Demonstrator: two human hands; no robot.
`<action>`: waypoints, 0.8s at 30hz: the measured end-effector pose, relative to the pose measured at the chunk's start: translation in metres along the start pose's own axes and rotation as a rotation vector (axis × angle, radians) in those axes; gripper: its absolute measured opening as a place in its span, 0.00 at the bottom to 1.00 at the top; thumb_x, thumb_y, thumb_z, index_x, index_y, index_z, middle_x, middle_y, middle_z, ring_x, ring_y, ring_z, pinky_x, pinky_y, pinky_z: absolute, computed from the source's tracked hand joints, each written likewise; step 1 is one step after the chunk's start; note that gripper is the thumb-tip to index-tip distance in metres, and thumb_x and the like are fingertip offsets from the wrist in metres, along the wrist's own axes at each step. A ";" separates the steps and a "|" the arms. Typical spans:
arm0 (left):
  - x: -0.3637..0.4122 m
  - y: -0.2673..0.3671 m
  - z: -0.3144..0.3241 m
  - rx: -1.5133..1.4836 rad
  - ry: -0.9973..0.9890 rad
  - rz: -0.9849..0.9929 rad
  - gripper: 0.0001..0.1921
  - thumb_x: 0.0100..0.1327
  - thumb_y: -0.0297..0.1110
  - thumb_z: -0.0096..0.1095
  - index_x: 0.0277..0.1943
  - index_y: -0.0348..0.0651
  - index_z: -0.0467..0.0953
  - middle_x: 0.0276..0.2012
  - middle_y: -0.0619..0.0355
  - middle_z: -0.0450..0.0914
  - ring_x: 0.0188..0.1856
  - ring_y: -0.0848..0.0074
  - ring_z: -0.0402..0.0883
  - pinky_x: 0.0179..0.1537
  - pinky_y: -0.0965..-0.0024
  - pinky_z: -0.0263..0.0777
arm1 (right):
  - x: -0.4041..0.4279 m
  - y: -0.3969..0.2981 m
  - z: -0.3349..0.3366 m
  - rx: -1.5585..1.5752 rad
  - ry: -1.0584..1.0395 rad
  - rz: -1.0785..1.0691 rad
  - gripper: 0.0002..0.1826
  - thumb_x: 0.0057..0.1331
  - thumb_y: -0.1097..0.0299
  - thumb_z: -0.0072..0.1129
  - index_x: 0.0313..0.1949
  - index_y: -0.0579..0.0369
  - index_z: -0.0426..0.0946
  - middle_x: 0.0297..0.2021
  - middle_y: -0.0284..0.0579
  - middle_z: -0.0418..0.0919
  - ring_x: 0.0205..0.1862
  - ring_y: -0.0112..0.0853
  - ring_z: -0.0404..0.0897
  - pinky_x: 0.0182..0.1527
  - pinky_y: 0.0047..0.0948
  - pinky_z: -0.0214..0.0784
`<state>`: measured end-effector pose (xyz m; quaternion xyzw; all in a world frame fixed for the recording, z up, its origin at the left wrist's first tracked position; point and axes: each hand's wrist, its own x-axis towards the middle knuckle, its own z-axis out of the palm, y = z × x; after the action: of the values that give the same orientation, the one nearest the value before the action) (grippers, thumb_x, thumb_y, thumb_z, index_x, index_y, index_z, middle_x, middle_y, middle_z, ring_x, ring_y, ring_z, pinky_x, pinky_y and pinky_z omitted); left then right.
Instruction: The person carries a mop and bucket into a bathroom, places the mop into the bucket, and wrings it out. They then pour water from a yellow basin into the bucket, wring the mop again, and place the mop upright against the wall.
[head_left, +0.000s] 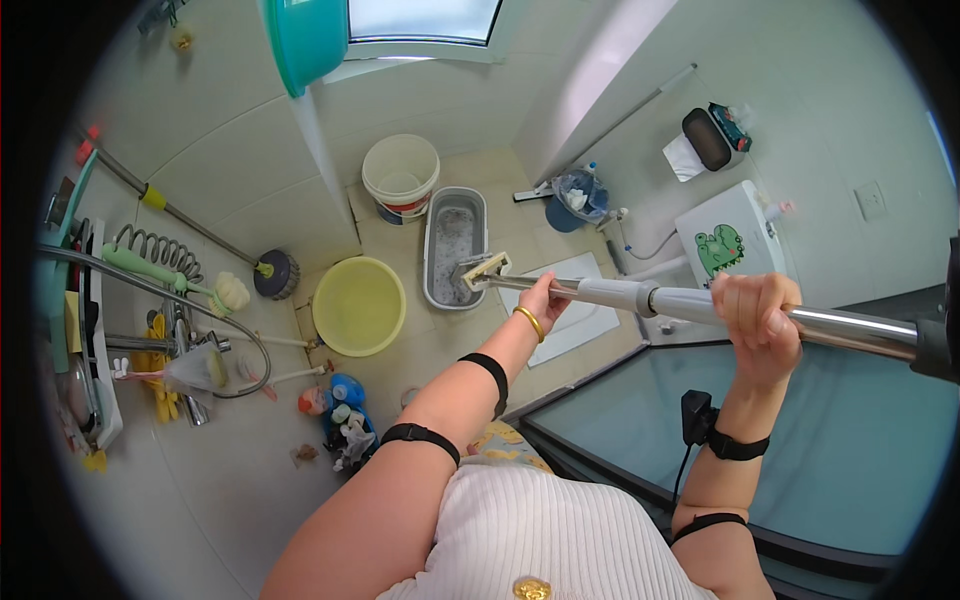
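Note:
My left hand (543, 301), with a gold bangle at the wrist, grips the lower metal shaft of a mop (615, 294). Higher up, my right hand (757, 324) is closed around the same pole, just above its white sleeve. The pole slants down and away to the left. At its far end, the mop head (487, 270) is tilted over the near right rim of a grey oblong bucket (436, 247). Greyish, sudsy water (456, 225) lies in this bucket. Whether the mop head touches the water is hard to see.
A yellow basin (360, 307) and white bucket (397, 169) stand left of the grey bucket. A trash bin (566, 214), toilet tank (727, 225) and glass panel (825, 442) are to the right. The left wall carries a faucet (180, 337) and scrub brush (277, 275).

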<state>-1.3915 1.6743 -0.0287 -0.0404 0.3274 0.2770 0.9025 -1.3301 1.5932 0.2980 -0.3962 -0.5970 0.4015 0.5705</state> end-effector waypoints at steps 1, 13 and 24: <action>-0.001 -0.003 -0.004 0.002 -0.001 -0.001 0.11 0.61 0.37 0.52 0.25 0.43 0.67 0.26 0.59 0.71 0.30 0.73 0.75 0.37 0.72 0.75 | 0.000 0.001 0.003 -0.003 0.000 0.032 0.15 0.55 0.66 0.51 0.16 0.48 0.56 0.08 0.28 0.57 0.12 0.21 0.56 0.27 0.24 0.53; -0.016 0.013 -0.059 0.009 0.083 -0.267 0.06 0.53 0.33 0.58 0.31 0.43 0.71 0.24 0.61 0.75 0.25 0.78 0.77 0.23 0.80 0.75 | 0.015 0.023 0.041 -0.136 -0.327 0.249 0.18 0.49 0.67 0.65 0.38 0.54 0.69 0.37 0.37 0.72 0.43 0.27 0.71 0.47 0.29 0.63; -0.064 0.069 -0.087 -0.212 0.095 -0.146 0.08 0.58 0.34 0.55 0.31 0.39 0.71 0.25 0.56 0.75 0.23 0.73 0.77 0.21 0.78 0.75 | 0.001 0.103 0.123 -0.212 -0.315 0.304 0.11 0.50 0.65 0.59 0.22 0.62 0.72 0.17 0.40 0.75 0.20 0.26 0.73 0.29 0.24 0.67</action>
<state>-1.5175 1.6797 -0.0495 -0.1723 0.3347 0.2415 0.8944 -1.4517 1.6284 0.1990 -0.4717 -0.6506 0.4748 0.3588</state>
